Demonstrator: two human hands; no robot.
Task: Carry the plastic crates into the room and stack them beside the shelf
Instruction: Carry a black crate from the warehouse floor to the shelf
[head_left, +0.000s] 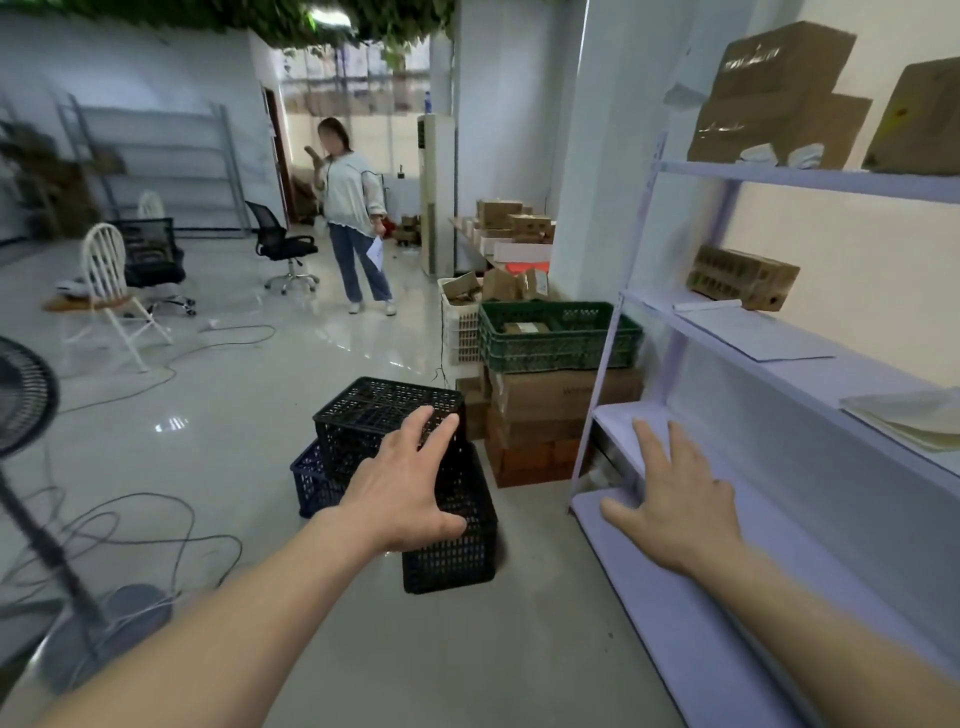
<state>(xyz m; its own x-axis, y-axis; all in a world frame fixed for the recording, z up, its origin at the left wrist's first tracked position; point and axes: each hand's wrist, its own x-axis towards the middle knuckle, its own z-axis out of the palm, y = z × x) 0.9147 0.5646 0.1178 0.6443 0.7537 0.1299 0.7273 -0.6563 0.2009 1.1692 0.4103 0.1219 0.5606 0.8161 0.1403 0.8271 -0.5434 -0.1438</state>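
- Both forearms reached in from the bottom of the frame. The left hand (402, 493) was spread with straight fingers and held nothing. It hung in front of the crates at lower centre, and whether it touched them could not be told.
- The right hand (675, 509) was likewise released, fingers splayed, before the lower boards of the lilac shelf (779, 587) at right.
- Three plastic crates stood on the floor (249, 415) just left of the shelf's foot. The top black crate (384, 410), its lattice base seemingly turned up, rested on a dark blue crate (311, 480). A second black crate (457, 551) sat just beside them, nearer the camera.
- With their open lattice walls they looked light, stiff and hardly fragile, though the smooth plastic might slip a little.
- The best hold was probably under the rim on two opposite sides, one hand each, with fingers hooked through the lattice.
- Cables (156, 519) looped over the floor at lower left and could catch a foot.
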